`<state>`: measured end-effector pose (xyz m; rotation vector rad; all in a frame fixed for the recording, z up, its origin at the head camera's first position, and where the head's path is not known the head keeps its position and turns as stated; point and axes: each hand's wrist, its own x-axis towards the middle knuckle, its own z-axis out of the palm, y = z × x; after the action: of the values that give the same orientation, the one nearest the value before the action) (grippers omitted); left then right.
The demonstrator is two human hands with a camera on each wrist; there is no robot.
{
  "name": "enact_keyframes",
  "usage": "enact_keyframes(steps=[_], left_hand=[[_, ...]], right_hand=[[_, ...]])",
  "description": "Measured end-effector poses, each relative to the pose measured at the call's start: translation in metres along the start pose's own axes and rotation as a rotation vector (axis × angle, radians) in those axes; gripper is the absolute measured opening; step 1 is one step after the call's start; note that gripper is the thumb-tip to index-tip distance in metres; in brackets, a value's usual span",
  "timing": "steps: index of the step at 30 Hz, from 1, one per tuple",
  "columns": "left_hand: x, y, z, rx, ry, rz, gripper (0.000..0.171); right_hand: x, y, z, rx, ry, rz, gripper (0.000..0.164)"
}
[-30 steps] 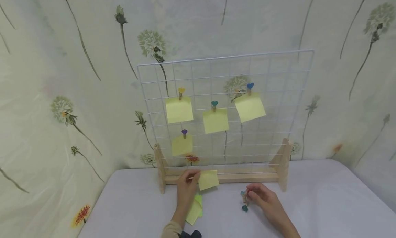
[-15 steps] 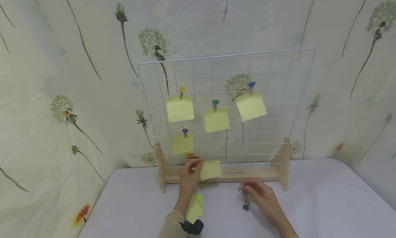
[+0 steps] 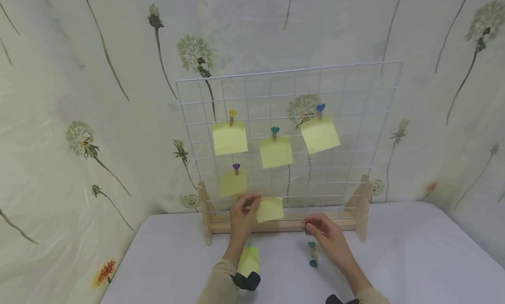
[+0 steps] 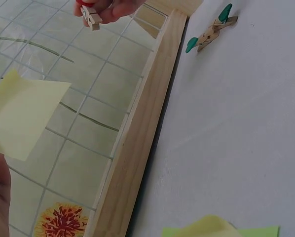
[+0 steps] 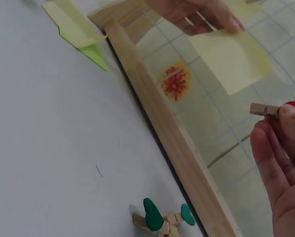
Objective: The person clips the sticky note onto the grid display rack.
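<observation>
My left hand (image 3: 243,218) pinches a yellow sticky note (image 3: 270,209) by its upper left corner, in front of the lower part of a white wire grid (image 3: 335,168). Between thumb and fingers my right hand (image 3: 329,238) holds a small wooden clothespin (image 5: 264,109) with a red top, its bare wooden end pointing outward. Two clothespins with green hearts (image 5: 153,215) lie on the table below that hand. Higher on the grid, several yellow notes (image 3: 230,138) hang from heart-topped clothespins, among them one with a purple heart (image 3: 236,166) just above my left hand.
A wooden stand (image 3: 284,226) holds the grid upright on a white-covered table (image 3: 165,260). Yellow and green sticky notes (image 3: 248,261) lie by my left forearm. Behind the grid hangs a dandelion-patterned cloth (image 3: 130,54).
My left hand has raised the sticky note toward the grid. My right hand has lifted the red-topped clothespin off the table, up and to the left, leaving the green ones behind.
</observation>
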<state>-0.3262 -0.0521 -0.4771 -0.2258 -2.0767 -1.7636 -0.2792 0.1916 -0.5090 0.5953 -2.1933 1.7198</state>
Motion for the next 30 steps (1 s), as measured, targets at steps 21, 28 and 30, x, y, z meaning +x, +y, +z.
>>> enact_keyframes(steps=[21,28,30], left_hand=[[0.012,0.018,0.009,-0.012,0.026,0.043,0.014],[0.011,0.036,0.008,-0.020,0.038,0.019,0.014],[0.014,0.028,0.011,-0.030,0.048,0.010,0.014]], right_hand=[[0.025,-0.030,0.008,-0.212,0.079,0.117,0.020],[0.033,-0.028,0.007,-0.252,0.091,0.084,0.021],[0.036,-0.030,0.008,-0.252,0.098,0.069,0.020]])
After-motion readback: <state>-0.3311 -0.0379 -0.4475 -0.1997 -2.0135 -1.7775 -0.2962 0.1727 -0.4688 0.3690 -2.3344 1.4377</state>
